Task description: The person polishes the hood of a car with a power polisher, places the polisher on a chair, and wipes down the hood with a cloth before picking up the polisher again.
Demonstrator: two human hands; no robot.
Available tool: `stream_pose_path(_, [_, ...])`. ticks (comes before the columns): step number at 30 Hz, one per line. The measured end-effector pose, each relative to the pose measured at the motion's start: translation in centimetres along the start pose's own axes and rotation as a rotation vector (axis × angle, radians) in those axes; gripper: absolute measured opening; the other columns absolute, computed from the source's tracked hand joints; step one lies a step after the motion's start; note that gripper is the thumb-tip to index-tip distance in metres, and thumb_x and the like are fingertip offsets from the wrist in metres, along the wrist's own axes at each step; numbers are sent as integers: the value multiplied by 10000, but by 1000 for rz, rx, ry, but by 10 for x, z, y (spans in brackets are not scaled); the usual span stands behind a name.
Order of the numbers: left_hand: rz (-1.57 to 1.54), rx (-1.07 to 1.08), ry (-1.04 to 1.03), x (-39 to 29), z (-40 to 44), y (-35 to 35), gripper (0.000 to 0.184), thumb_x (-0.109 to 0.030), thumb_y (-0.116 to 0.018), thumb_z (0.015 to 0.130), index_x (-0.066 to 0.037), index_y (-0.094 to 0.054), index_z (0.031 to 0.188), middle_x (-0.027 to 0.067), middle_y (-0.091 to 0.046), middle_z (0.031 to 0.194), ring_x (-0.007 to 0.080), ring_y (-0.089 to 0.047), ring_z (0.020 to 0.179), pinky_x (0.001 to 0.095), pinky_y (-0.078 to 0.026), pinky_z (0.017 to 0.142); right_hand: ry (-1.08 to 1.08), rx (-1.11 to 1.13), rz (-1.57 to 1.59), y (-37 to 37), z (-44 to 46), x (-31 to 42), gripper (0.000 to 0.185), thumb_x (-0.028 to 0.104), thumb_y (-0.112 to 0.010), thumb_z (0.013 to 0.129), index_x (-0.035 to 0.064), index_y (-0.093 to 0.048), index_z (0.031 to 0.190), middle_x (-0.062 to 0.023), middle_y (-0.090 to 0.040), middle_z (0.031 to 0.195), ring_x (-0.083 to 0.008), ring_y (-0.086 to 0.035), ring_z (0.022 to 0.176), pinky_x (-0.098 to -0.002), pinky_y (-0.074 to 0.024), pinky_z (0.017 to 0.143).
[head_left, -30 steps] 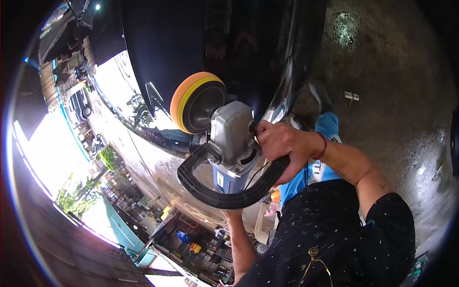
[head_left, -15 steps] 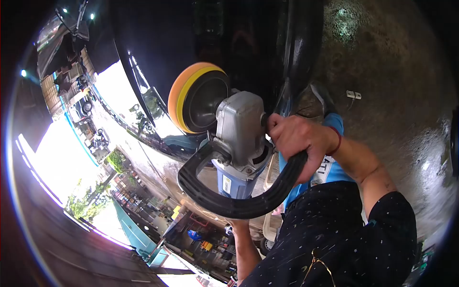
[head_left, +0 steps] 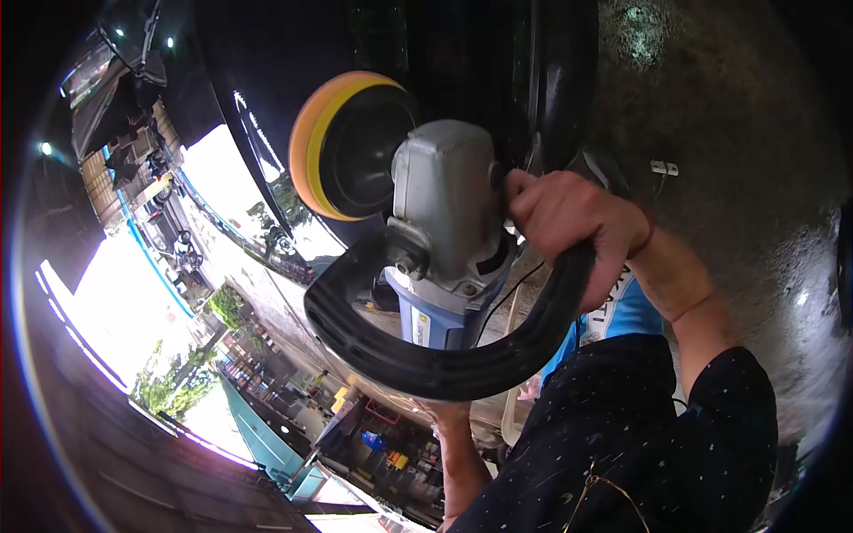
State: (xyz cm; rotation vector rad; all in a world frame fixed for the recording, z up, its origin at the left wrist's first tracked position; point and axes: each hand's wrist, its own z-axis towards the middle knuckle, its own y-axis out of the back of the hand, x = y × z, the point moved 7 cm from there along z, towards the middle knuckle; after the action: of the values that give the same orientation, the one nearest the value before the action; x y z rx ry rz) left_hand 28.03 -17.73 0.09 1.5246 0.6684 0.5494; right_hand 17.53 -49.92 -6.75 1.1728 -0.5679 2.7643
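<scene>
A polisher (head_left: 449, 178) with a grey metal head and blue motor body fills the middle of the view. Its round pad (head_left: 306, 147), orange and yellow on a black backing plate, faces a glossy black car panel (head_left: 293, 44); whether they touch, I cannot tell. My right hand (head_left: 573, 218) is closed around one side of the polisher's black loop handle (head_left: 435, 373). Below that loop, my left hand (head_left: 444, 413) is at the rear of the machine, gripping it, with its fingers mostly hidden behind the handle.
A thin black cord (head_left: 511, 300) runs beside the motor body. On the wet-looking floor (head_left: 737, 178) lies a small white socket block (head_left: 664, 167). Blue cloth with white lettering (head_left: 622, 311) shows near my waist. Shelves with coloured goods (head_left: 391, 449) stand in the background.
The polisher has shifted up and slightly left in the view, its pad with it. Both hands have stayed with the machine, and the right has moved up and a little to the right.
</scene>
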Motion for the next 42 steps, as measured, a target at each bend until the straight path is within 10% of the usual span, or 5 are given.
stream_pose_path(20, [-5, 98, 228, 150, -138, -16, 728, -358, -896, 636, -8, -593, 1198, 245, -623, 1136, 472, -610, 1037, 529, -512, 866, -104, 55, 18, -187, -60, -41, 346, 321, -881, 643, 128, -598, 596, -10, -559, 602, -216, -568, 624, -366, -411, 780])
stream_pose_path(42, [23, 136, 139, 238, -172, -49, 319, -229, -809, 673, -56, -728, 929, 150, -732, 909, 399, -687, 865, 480, -528, 801, -130, 53, -43, -272, -90, -70, 372, 348, -856, 641, 138, -561, 555, -5, -559, 593, -241, -558, 651, -382, -416, 757])
